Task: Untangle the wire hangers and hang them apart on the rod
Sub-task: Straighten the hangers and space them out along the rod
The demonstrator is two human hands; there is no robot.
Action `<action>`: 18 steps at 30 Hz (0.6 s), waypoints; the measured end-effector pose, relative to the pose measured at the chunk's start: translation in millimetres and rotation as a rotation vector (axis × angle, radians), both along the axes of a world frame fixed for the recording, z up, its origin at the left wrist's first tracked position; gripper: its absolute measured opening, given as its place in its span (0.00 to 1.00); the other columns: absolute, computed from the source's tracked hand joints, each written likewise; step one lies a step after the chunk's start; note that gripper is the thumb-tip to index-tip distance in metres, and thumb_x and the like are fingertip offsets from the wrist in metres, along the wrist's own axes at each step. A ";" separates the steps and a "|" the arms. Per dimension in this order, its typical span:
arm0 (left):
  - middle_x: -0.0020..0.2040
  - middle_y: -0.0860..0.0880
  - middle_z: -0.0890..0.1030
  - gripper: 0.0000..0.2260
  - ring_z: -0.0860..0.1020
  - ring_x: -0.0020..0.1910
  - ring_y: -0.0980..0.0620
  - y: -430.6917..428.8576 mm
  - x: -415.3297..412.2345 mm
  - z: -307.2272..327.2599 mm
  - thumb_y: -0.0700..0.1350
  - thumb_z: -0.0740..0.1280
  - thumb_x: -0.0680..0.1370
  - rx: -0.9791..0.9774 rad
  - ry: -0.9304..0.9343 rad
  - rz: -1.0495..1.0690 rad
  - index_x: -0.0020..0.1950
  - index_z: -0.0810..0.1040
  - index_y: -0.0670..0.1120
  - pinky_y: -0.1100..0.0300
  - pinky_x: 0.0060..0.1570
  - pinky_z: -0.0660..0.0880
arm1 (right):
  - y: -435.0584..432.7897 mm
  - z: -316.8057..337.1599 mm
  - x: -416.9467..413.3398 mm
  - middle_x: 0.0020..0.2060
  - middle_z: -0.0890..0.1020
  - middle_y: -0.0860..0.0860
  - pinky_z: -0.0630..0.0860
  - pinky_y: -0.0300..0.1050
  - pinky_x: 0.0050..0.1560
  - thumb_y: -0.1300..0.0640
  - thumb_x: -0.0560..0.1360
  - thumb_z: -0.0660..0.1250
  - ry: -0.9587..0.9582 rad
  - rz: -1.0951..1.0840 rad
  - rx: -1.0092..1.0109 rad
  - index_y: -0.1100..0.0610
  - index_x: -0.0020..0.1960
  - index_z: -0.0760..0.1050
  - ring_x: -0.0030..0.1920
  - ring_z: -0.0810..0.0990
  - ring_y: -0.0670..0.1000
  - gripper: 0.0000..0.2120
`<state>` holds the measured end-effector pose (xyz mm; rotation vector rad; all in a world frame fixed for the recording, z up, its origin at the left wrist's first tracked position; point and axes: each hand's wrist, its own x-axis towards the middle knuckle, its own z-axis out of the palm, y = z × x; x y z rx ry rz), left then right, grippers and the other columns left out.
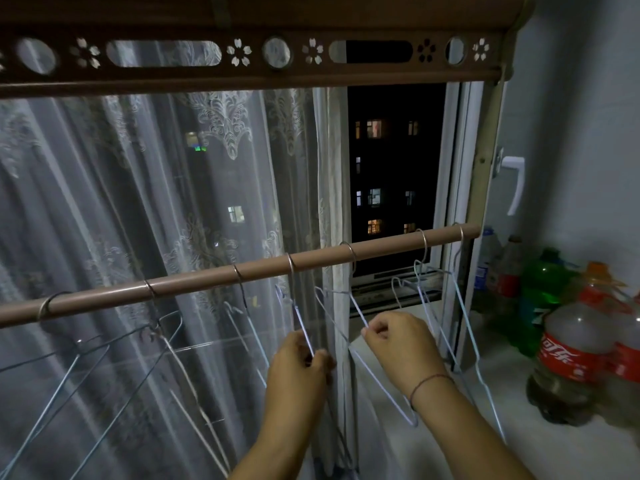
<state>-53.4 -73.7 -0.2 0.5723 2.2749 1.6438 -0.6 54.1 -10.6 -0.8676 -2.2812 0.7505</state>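
Observation:
A brown rod (pixel 194 282) runs across the view, rising to the right. Several thin wire hangers hang from it by their hooks, spread along its length. My left hand (pixel 299 362) pinches the sloping arm of a hanger (pixel 296 310) whose hook sits near the rod's middle. My right hand (pixel 398 341) pinches the arm of the neighbouring hanger (pixel 353 303), hooked a little further right. The lower wires of these two cross below my hands. Two hangers (pixel 436 299) hang near the rod's right end, and others (pixel 173 348) hang at the left.
A lace curtain (pixel 156 202) hangs behind the rod, with a dark open window (pixel 391 168) to the right. Several drink bottles (pixel 571 348) stand on the white sill at the right. A brown pelmet (pixel 242 53) runs overhead.

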 end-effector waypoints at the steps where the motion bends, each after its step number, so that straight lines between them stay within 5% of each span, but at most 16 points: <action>1: 0.39 0.46 0.82 0.14 0.78 0.33 0.50 1.1 1.6 1.7 0.37 0.62 0.77 0.016 -0.017 -0.013 0.40 0.67 0.56 0.54 0.39 0.78 | 1.5 0.1 0.6 0.34 0.81 0.53 0.76 0.41 0.36 0.56 0.74 0.64 0.013 -0.012 0.008 0.60 0.38 0.79 0.36 0.78 0.50 0.11; 13: 0.41 0.45 0.83 0.12 0.79 0.34 0.51 16.5 4.1 -1.4 0.39 0.63 0.77 0.086 -0.057 -0.047 0.44 0.68 0.57 0.56 0.38 0.76 | 15.6 -5.2 4.2 0.33 0.81 0.54 0.67 0.36 0.29 0.56 0.74 0.63 0.032 -0.052 0.011 0.60 0.37 0.79 0.35 0.78 0.52 0.11; 16: 0.42 0.45 0.81 0.06 0.80 0.38 0.50 16.0 0.7 -6.3 0.41 0.65 0.76 0.117 -0.058 -0.045 0.52 0.74 0.50 0.55 0.42 0.77 | 15.2 -5.4 4.8 0.34 0.81 0.54 0.69 0.36 0.30 0.56 0.74 0.64 0.045 -0.058 0.011 0.61 0.38 0.79 0.36 0.78 0.52 0.11; 18: 0.43 0.50 0.80 0.13 0.79 0.42 0.53 14.0 -0.6 -8.3 0.44 0.66 0.76 0.104 -0.061 -0.044 0.59 0.73 0.47 0.55 0.47 0.77 | 14.0 -4.6 6.1 0.36 0.82 0.54 0.74 0.40 0.38 0.56 0.74 0.64 0.047 -0.066 -0.004 0.60 0.41 0.80 0.39 0.79 0.52 0.09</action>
